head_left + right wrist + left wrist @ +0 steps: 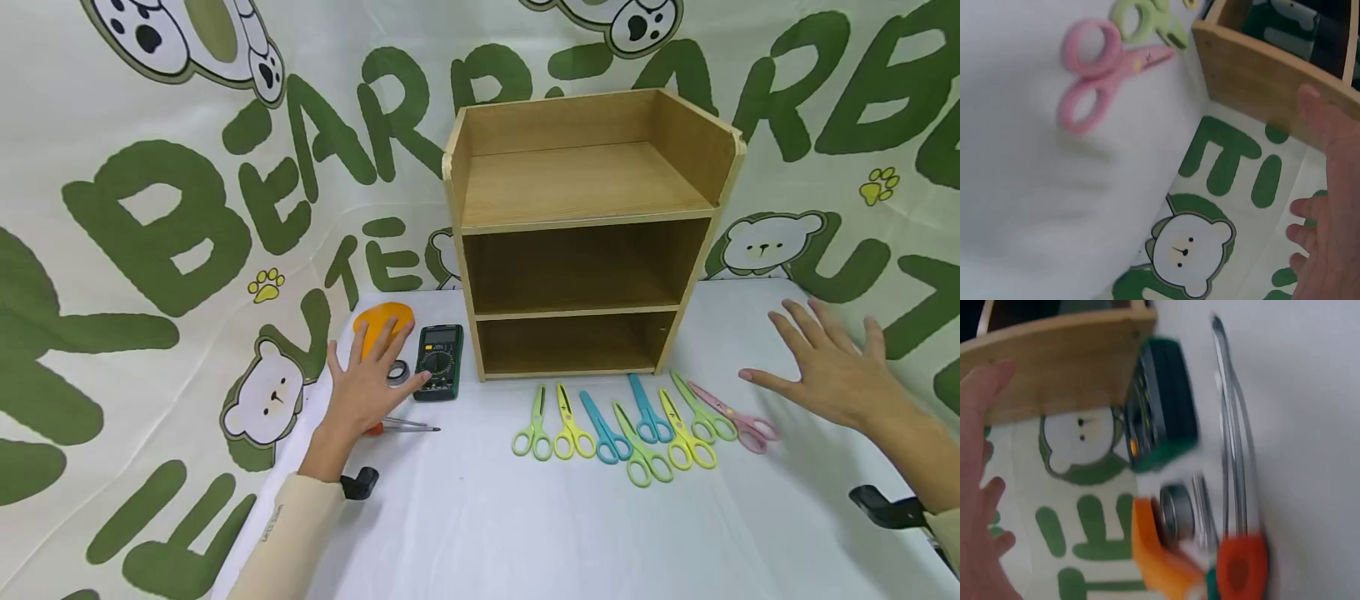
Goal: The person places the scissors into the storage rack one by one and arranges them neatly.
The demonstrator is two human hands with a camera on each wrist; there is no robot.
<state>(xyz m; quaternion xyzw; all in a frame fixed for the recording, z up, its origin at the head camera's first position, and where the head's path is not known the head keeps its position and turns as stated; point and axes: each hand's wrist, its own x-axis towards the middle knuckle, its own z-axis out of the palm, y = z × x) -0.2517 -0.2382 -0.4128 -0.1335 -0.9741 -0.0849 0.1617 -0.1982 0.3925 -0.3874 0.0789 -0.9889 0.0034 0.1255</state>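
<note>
My left hand [367,392] is held with fingers spread above the left end of the table, holding nothing. Around it lie a dark green multimeter [439,362], an orange object [381,323], a roll of tape [397,372] and screwdrivers [1235,450] with an orange-red handle. My right hand [843,367], also empty with spread fingers, hovers over the right side. Nearest to it are pink scissors [738,417]. Several more scissors lie in a row leftward: green [705,408], yellow [686,432], blue [651,410] and others, in front of the shelf.
A wooden shelf [592,221] with an open top and two lower compartments stands at the back centre of the white table [480,525]. Behind it hangs a cloth backdrop [360,225] with green letters and bears.
</note>
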